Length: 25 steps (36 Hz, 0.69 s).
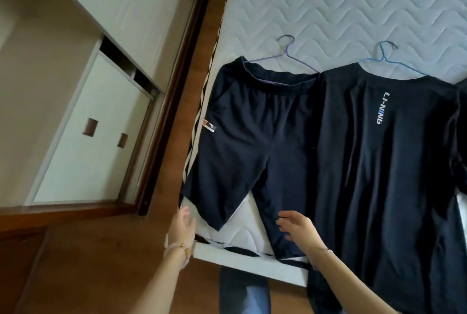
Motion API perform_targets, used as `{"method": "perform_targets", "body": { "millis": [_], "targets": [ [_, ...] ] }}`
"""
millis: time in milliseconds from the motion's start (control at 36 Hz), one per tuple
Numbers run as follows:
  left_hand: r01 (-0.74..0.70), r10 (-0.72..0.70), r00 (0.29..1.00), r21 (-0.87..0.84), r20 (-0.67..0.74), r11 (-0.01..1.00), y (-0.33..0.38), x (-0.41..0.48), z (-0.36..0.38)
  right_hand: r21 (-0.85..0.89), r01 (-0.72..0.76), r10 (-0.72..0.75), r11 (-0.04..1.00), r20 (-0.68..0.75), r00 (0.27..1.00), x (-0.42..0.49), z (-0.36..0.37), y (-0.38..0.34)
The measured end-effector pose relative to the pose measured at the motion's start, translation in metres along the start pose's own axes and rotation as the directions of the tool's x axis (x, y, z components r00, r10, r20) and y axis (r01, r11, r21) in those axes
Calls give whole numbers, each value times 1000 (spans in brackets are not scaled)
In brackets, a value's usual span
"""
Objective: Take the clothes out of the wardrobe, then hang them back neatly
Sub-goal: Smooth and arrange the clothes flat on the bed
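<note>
At 9 o'clock the wardrobe [83, 141] stands with its doors nearly closed, so its contents cannot be told. The 2 garments are out on the mattress [341, 5], each on a wire hanger: the shorts [242, 131] at center, the T-shirt [379, 162] at 3 o'clock. Rehanging appears still to come; at 6 o'clock the left hand [183, 225] hovers open beside 1 leg hem, and the right hand [299, 229] rests open-fingered on the other, gripping nothing.

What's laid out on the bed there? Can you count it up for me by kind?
Shorts: 1
T-shirt: 1 fully seen; another dark piece at the right edge is too cut off to name
Wire hangers: 2, one purple, one blue
Total: 4 things
</note>
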<state>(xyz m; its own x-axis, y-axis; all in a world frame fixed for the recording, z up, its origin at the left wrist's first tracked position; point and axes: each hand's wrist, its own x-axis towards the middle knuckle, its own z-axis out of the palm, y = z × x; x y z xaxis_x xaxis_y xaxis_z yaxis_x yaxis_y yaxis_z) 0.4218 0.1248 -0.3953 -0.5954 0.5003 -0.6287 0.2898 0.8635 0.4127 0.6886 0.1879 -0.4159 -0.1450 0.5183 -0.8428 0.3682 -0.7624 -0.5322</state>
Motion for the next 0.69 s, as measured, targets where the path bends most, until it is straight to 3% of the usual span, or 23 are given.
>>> {"method": "perform_targets", "body": {
  "millis": [83,222,361,472,528,611,694],
  "targets": [
    [-95,93,995,48,43,994,9,48,-17,74,-42,41,996,9,999,12,46,-11],
    [-143,108,977,194,181,970,20,105,-24,272,-167,156,948,63,986,28,110,-31],
    [-210,148,967,327,206,921,19,140,-24,413,-201,238,888,-38,970,44,140,-41],
    [-181,124,964,239,235,954,14,147,-23,471,-157,246,868,-133,960,52,144,-39],
    [-155,132,967,92,220,984,13,144,-28,460,-129,226,879,-161,961,52,143,-37],
    [4,24,983,-153,183,988,1,140,-39,390,-118,200,913,-178,964,52,142,-34],
    [154,-87,974,-330,209,931,-24,138,-47,341,-135,200,930,-164,966,51,142,-30]
  ]
}}
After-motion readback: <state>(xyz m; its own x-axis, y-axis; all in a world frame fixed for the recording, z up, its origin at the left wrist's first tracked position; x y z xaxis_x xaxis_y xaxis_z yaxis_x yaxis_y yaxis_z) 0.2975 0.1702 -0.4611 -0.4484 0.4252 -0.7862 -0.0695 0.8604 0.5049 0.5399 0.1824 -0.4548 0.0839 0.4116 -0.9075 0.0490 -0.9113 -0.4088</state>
